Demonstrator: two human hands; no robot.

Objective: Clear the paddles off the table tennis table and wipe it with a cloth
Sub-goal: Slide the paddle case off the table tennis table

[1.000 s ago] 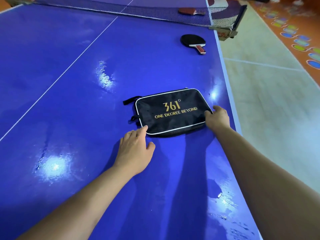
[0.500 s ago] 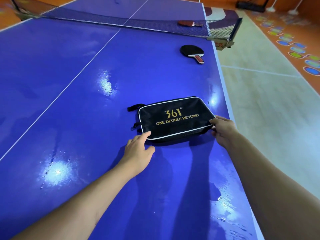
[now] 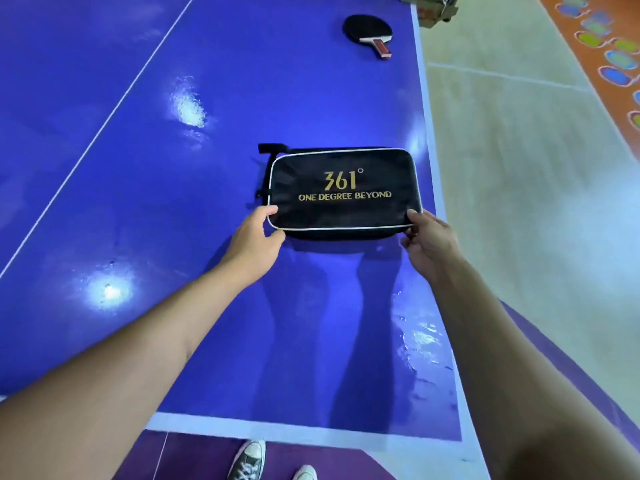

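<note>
Little of the job looks done: a black paddle (image 3: 367, 30) with a red handle lies on the blue table (image 3: 138, 202) at the upper right of the frame, near the right edge, and no cloth is in sight, so the wiping appears not yet begun. In the centre of the frame sits a black zip case (image 3: 343, 192) with gold lettering, presumably meant for the paddles. The left hand (image 3: 254, 242) pinches the case's lower left corner, thumb on top and fingers (image 3: 277, 237) tucked at the edge. The right hand (image 3: 427, 239) grips the lower right corner the same way, thumb on the piping. Both hands are closed on the case, which seems to rest on the table.
</note>
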